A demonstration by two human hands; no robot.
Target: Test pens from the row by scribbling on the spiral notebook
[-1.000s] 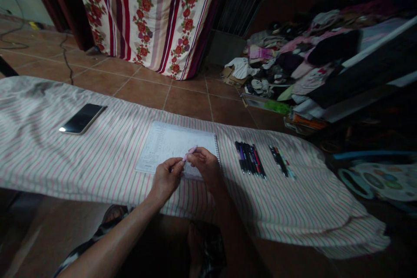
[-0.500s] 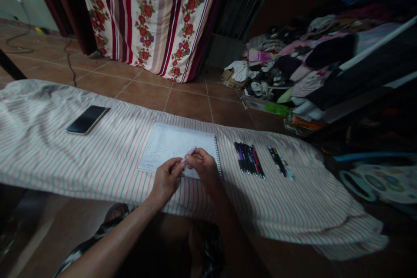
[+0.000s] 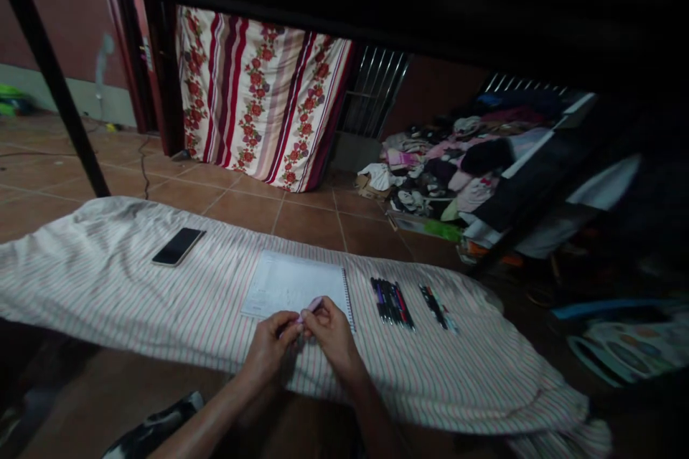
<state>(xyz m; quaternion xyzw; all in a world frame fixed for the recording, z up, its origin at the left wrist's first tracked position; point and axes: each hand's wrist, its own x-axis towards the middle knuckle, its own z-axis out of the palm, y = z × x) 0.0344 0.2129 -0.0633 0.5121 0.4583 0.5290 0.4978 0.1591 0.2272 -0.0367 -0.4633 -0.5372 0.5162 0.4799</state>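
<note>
L hand (image 3: 268, 351) and R hand (image 3: 332, 333) curled, fingers pinching slim pink plastic pen (image 3: 311, 310) at lower centre — just over spiral notebook (image 3: 291, 280) edge; striped cloth (image 3: 134, 301) beneath, row of pens (image 3: 392, 303) just right, glossy phone (image 3: 177, 247) well left.

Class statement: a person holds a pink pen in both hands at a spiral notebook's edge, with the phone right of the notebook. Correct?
No: the phone lies left of the notebook, as the head view shows. The left hand and right hand do hold the pink pen at its edge.
</note>
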